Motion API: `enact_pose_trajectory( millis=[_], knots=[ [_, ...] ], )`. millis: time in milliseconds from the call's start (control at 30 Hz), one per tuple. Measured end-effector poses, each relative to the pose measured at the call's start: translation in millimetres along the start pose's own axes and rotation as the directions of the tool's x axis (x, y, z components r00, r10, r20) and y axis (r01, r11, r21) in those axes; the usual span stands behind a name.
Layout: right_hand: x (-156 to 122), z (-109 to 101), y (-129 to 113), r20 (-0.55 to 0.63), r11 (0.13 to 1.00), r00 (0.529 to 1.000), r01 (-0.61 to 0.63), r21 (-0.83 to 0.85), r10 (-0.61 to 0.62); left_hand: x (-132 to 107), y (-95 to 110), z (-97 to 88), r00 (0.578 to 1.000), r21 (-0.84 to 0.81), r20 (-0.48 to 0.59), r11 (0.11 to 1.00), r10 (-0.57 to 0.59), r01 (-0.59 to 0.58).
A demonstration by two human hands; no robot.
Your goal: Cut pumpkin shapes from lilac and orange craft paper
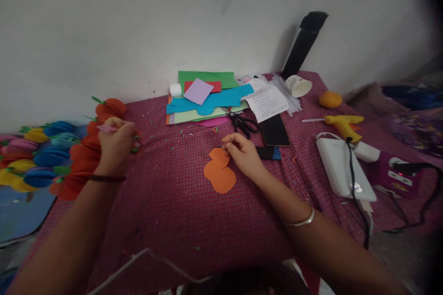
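Observation:
My left hand (116, 145) is closed around a small pink paper piece (108, 128), above the left side of the table beside a row of orange paper pumpkins (83, 156) with green leaves. Near the table's middle, my right hand (244, 153) is in a pinch at the upper edge of some orange paper cutouts (221, 177). Their rounded shapes overlap. Just behind that hand lie black-handled scissors (244, 124). A dark flat object with a blue end (272, 153) is partly hidden by the right hand.
Coloured paper sheets (211, 97), a handwritten note (266, 101) and a phone (276, 130) lie at the back. On the right are a yellow glue gun (342, 124), paper cup (298, 86), white power bank (341, 168) and cables. Colourful paper ornaments (44, 152) fill the far left.

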State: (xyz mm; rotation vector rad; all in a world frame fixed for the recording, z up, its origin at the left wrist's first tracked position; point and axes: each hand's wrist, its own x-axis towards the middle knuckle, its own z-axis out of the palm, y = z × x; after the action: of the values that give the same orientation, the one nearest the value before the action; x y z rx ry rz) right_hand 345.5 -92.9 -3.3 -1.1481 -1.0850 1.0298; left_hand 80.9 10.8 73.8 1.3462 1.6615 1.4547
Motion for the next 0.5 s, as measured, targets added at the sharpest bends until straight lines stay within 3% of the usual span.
enact_pose_trajectory(
  millis=[67, 133, 200, 267, 300, 400, 500],
  knots=[
    [-7, 11, -6, 0.034, 0.959, 0.995, -0.097, 0.265, 0.091, -49, 30, 29.4, 0.96, -0.219, 0.268, 0.966, -0.075, 0.137],
    [-14, 18, -13, 0.146, 0.827, 0.971, -0.237, 0.509, 0.188, -97, 49, 67.5, 0.869, -0.308, 0.492, 0.922, -0.059, 0.237],
    [-16, 18, -19, 0.241, 0.685, 0.941, -0.338, 0.645, 0.237, -135, 57, 106.7, 0.859, -0.396, 0.505, 0.906, 0.08, 0.148],
    [-14, 10, -23, 0.269, 0.601, 0.931, -0.364, 0.712, 0.245, -158, 57, 138.5, 0.859, -0.397, 0.435, 0.914, 0.271, -0.087],
    [-11, 4, -23, 0.26, 0.576, 0.937, -0.348, 0.74, 0.232, -166, 56, 149.8, 0.848, -0.398, 0.428, 0.908, 0.312, -0.134],
    [-1, -9, -21, 0.219, 0.547, 0.958, -0.285, 0.787, 0.184, -177, 48, 165.3, 0.789, -0.371, 0.337, 0.842, 0.514, -0.391],
    [4, -8, -13, 0.164, 0.581, 0.974, -0.225, 0.782, 0.156, -179, 38, 162.4, 0.699, -0.294, 0.283, 0.753, 0.657, -0.589]
  ],
)
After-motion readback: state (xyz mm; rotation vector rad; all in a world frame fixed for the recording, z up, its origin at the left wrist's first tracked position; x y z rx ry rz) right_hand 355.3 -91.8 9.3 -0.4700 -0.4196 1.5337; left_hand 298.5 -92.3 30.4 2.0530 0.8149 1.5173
